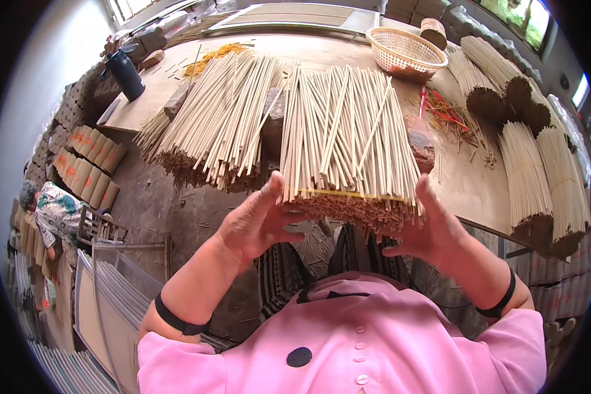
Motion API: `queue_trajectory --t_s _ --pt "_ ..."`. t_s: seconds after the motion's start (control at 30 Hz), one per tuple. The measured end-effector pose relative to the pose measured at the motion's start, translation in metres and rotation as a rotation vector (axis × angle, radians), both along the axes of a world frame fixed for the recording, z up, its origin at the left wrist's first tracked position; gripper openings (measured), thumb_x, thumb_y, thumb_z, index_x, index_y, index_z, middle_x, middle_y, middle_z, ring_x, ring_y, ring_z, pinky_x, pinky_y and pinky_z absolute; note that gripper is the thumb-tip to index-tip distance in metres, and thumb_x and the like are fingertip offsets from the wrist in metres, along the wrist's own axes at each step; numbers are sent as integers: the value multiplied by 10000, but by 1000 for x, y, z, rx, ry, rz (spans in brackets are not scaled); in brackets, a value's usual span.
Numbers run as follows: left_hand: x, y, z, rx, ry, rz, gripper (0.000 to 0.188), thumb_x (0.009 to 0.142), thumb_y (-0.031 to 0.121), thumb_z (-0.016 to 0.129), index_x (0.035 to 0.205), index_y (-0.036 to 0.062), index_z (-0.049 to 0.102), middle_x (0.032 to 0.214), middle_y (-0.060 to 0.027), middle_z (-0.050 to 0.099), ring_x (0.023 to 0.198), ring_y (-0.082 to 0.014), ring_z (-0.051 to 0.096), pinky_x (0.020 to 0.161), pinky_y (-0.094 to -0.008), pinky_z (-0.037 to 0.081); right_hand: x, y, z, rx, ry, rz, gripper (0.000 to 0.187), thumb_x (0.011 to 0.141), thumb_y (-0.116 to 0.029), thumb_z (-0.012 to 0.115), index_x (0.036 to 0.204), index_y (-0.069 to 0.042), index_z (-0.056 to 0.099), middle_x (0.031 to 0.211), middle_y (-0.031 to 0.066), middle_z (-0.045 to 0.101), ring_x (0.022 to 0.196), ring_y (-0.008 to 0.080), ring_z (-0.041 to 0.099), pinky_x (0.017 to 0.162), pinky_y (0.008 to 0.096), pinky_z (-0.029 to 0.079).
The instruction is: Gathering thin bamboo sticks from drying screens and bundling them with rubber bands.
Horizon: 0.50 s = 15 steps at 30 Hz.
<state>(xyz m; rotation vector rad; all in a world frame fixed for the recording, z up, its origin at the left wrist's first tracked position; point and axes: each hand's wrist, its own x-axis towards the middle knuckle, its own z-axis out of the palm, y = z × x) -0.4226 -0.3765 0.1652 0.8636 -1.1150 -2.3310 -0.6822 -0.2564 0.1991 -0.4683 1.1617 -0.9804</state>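
A thick stack of thin pale sticks [348,131] lies on the table before me, its dark reddish ends jutting past the near edge. A narrow yellow band [335,193] crosses it close to those ends. My left hand [256,223] is at the stack's near left corner, thumb up and fingers spread. At the near right corner is my right hand [437,230], also with thumb raised and fingers apart. Whether either palm presses on the sticks I cannot tell. Left of this stack lies another loose heap of sticks [220,121]. Brownish blocks [420,143] stand beside the stack.
A woven basket [407,56] sits at the back of the wooden table [469,187]. Bound stick bundles [528,177] line the right side. Orange strips [217,58] and a dark bottle [125,75] are at the far left. Another person [59,213] is at the left, beyond a metal frame [131,246].
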Motion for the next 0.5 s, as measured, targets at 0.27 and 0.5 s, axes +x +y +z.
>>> queue_trajectory --t_s 0.27,0.5 --pt "-8 -5 9 68 -90 67 939 691 737 587 1368 114 398 1301 -165 505 1217 -369 458 1003 -630 245 -14 -19 2 -97 8 114 940 735 -745 522 1403 -112 332 1333 153 474 1202 314 490 861 578 451" --pt "-16 -10 7 40 -168 -20 839 749 661 602 1363 126 404 1305 -107 511 1214 -328 466 1005 -626 234 -33 -24 -16 -185 -366 113 964 734 -736 521 1376 -39 344 1252 205 526 1042 346 603 722 512 570"
